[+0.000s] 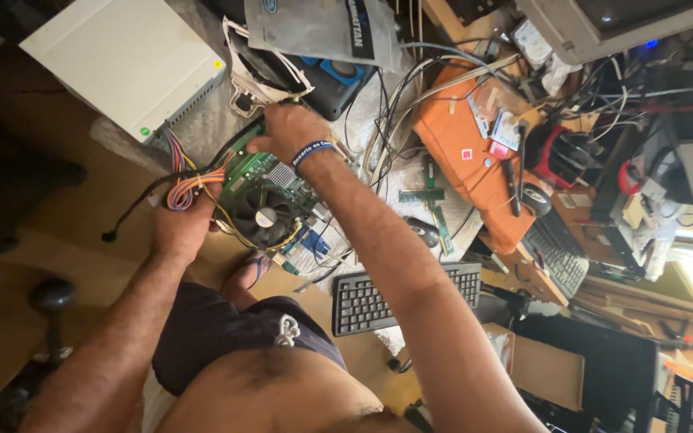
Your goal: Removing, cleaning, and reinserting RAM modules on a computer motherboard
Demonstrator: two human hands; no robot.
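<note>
A green computer motherboard (pixel 260 186) with a round black cooling fan (pixel 262 216) sits tilted between my two hands. My left hand (pixel 180 220) grips its near edge, next to a bundle of coloured wires (pixel 188 186). My right hand (pixel 286 128), with a dark wristband, holds the board's far edge. The coloured wires run up to a white metal case (pixel 126 60) at the top left.
A black keyboard (pixel 374 298) lies to the right of my knee. Loose green memory sticks (pixel 435 210) and a black mouse (pixel 425 232) rest on grey cloth. An orange cloth (pixel 463 156), tangled cables, a second keyboard (pixel 559 252) and a cardboard box (pixel 547 370) crowd the right side.
</note>
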